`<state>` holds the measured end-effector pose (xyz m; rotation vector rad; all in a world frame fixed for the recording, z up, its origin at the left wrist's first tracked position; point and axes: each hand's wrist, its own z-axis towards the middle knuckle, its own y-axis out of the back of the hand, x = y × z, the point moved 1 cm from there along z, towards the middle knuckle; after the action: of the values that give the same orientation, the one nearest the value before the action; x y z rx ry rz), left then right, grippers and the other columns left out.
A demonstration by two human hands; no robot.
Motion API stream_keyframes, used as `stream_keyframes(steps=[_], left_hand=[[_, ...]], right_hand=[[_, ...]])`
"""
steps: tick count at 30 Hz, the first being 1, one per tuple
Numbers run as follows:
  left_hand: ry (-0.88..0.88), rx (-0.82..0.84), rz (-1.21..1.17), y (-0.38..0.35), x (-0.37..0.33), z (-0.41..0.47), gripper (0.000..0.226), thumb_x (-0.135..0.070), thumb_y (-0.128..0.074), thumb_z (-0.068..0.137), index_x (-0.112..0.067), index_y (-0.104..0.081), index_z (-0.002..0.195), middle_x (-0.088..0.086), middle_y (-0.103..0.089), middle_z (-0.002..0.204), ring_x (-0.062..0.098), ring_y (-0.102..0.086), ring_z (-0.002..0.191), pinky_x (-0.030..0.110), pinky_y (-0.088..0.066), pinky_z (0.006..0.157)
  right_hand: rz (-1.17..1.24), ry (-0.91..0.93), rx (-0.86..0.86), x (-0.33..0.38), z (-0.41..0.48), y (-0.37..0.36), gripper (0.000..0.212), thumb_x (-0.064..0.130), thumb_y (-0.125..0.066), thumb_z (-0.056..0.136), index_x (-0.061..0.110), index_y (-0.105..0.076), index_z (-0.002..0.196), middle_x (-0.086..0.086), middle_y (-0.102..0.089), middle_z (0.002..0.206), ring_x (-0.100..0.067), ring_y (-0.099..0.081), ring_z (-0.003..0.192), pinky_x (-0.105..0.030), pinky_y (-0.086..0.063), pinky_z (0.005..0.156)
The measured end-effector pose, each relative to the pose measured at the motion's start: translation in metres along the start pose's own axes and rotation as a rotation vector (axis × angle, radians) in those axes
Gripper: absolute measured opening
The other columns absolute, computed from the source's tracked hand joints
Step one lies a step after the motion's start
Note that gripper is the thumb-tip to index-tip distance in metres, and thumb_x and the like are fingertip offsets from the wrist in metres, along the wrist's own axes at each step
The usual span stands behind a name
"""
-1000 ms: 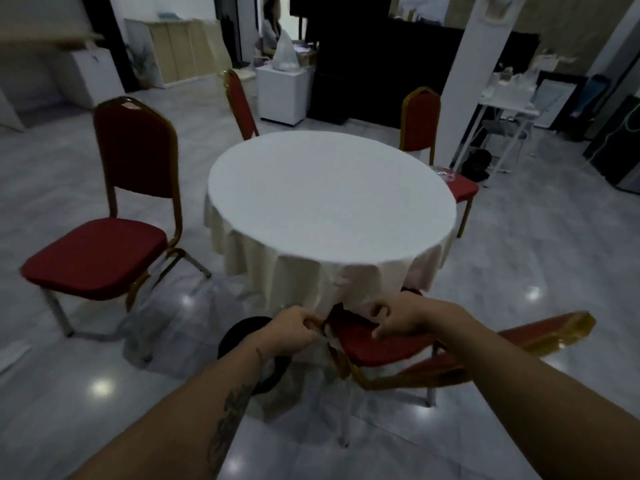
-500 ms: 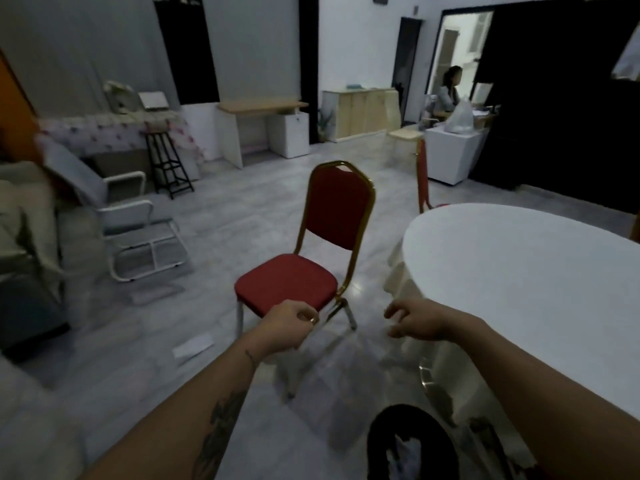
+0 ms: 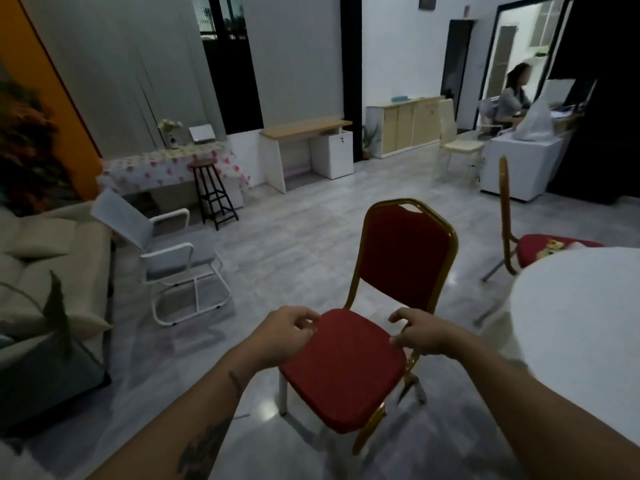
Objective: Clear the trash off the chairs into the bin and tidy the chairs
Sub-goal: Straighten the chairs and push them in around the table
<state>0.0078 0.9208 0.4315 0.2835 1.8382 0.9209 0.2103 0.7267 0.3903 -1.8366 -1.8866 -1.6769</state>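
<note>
A red chair (image 3: 349,368) with a gold frame stands right in front of me, its seat bare. My left hand (image 3: 287,336) is at the seat's left edge and my right hand (image 3: 420,332) at its right edge. Both have curled fingers with a gap to the thumb and hold nothing. Whether they touch the seat I cannot tell. A second red chair (image 3: 530,247) stands farther right by the round white table (image 3: 581,323), with crumpled yellowish trash (image 3: 554,245) on its seat. The bin is out of view.
A white-framed grey armchair (image 3: 173,261) and a beige sofa (image 3: 52,271) stand at the left. A black stool (image 3: 211,195), a flowered table and a desk line the far wall. A person sits at the far right behind a white cabinet (image 3: 516,164).
My view swung left from the table and the tipped chair to this upright chair. The chair is now much closer, and both hands have reached its seat edges. The bin has left the view.
</note>
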Motion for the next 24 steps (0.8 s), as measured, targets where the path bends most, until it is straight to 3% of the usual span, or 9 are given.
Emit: stream_keyframes(steps=[3, 5, 7, 13, 16, 20, 24], left_hand=[[0.026, -0.007, 0.007, 0.038, 0.012, 0.072, 0.036, -0.019, -0.052, 0.089, -0.026, -0.064, 0.123, -0.008, -0.071, 0.103, 0.011, -0.069, 0.090, 0.026, -0.056, 0.076], [0.053, -0.005, 0.020, 0.063, 0.024, 0.107, 0.036, -0.018, -0.054, 0.089, -0.023, -0.065, 0.123, -0.004, -0.072, 0.105, 0.015, -0.069, 0.093, 0.033, -0.057, 0.085], [0.069, -0.011, 0.045, 0.085, 0.040, 0.137, 0.037, -0.017, -0.055, 0.088, -0.022, -0.066, 0.123, 0.000, -0.072, 0.109, 0.017, -0.068, 0.097, 0.036, -0.055, 0.091], [0.065, 0.085, 0.103, 0.135, 0.097, 0.224, 0.039, -0.015, -0.054, 0.085, -0.024, -0.066, 0.121, 0.001, -0.072, 0.109, 0.012, -0.069, 0.093, 0.033, -0.055, 0.089], [0.041, 0.138, 0.112, 0.158, 0.127, 0.271, 0.040, -0.015, -0.053, 0.086, -0.025, -0.065, 0.122, 0.000, -0.071, 0.111, 0.012, -0.068, 0.096, 0.031, -0.054, 0.089], [-0.011, 0.263, 0.172, 0.187, 0.153, 0.336, 0.038, -0.017, -0.054, 0.088, -0.025, -0.064, 0.124, -0.001, -0.069, 0.114, 0.010, -0.066, 0.097, 0.027, -0.052, 0.086], [-0.076, 0.332, 0.208, 0.204, 0.151, 0.401, 0.039, -0.019, -0.052, 0.089, -0.027, -0.063, 0.125, 0.002, -0.067, 0.122, 0.017, -0.066, 0.102, 0.034, -0.053, 0.092]], right_hand=[[0.012, -0.005, -0.050, 0.020, 0.070, 0.028, 0.059, 0.021, -0.071, 0.090, 0.018, -0.045, 0.143, -0.010, -0.054, 0.134, -0.018, -0.059, 0.100, -0.028, -0.050, 0.075], [0.015, -0.011, -0.044, 0.036, 0.104, 0.036, 0.061, 0.021, -0.071, 0.090, 0.018, -0.043, 0.145, -0.010, -0.054, 0.130, -0.014, -0.056, 0.088, -0.027, -0.047, 0.066], [0.025, -0.023, -0.066, 0.048, 0.134, 0.038, 0.063, 0.023, -0.070, 0.091, 0.020, -0.040, 0.146, -0.006, -0.054, 0.124, -0.016, -0.058, 0.088, -0.028, -0.047, 0.063], [0.068, -0.103, -0.095, 0.079, 0.219, 0.023, 0.067, 0.021, -0.068, 0.093, 0.022, -0.034, 0.151, -0.014, -0.044, 0.147, -0.031, -0.054, 0.118, -0.044, -0.052, 0.086], [0.107, -0.156, -0.157, 0.091, 0.257, 0.010, 0.067, 0.019, -0.067, 0.094, 0.020, -0.032, 0.152, -0.015, -0.043, 0.148, -0.032, -0.054, 0.120, -0.047, -0.052, 0.090], [0.199, -0.275, -0.210, 0.105, 0.294, -0.003, 0.073, 0.018, -0.067, 0.093, 0.020, -0.028, 0.154, -0.017, -0.042, 0.149, -0.034, -0.053, 0.122, -0.046, -0.052, 0.089], [0.279, -0.363, -0.257, 0.111, 0.317, -0.002, 0.076, 0.021, -0.069, 0.092, 0.023, -0.026, 0.154, -0.015, -0.045, 0.144, -0.029, -0.054, 0.115, -0.042, -0.052, 0.083]])
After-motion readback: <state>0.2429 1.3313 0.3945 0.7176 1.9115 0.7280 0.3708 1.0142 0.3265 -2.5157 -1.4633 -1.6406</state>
